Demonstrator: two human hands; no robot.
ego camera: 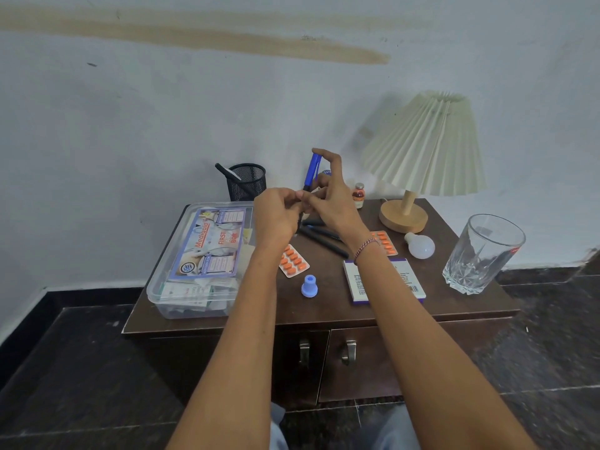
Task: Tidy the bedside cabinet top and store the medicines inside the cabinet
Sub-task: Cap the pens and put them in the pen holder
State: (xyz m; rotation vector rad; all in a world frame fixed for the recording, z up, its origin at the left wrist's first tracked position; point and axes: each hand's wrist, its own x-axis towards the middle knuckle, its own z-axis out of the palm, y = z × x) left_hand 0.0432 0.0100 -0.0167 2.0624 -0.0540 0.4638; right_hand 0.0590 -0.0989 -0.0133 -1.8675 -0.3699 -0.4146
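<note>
**Inspector A:** Grip status?

**Inspector B:** A blue pen (312, 170) is held upright above the cabinet top (324, 308). It is pinched near its cap by the right hand (328, 198). Its lower end appears to be gripped in the curled fingers of the left hand (276, 212).

**A:** Step in hand?

**B:** Pen tidying is judged under way. Black pens (324, 242) are noted lying loose beneath the hands. A mesh holder (248, 181) is seen behind, with one pen in it.

**A:** Medicines?

**B:** None is stored. A blister pack (293, 261), a medicine box (383, 282) and a vial (358, 194) are left on top. The cabinet doors (360, 365) are closed.

**A:** Next move?

**B:** The pen is to be carried back-left and lowered tip-first into the holder.
</note>
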